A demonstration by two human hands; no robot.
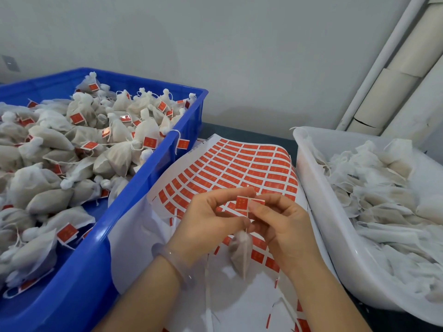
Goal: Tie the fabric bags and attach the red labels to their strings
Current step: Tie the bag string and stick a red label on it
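Red rectangular paper label (241,203), one in number, is pinched on its left half by the thumb and forefinger of the left hand (211,222) and on its right half by the fingertips of the right hand (285,228). Both hands are thus closed on it, apparently so that it may be folded shut over the thin white string (246,231).

One small off-white fabric bag (241,254), filled and gathered at the neck, is hung from that string below the hands; its weight is judged to keep the string taut. One translucent bangle (172,262) is worn on the left wrist.

Beneath the hands, one white backing sheet of red labels (239,168) is laid across the middle of the dark surface (251,134), within reach for peeling; its labels are too many to be counted reliably.

At the left edge, one blue plastic crate (153,173) is kept for labelled bags. At the right edge, one white plastic tub (309,188) is kept for bags on which no labels are seen. The bags in both are heaped beyond counting.
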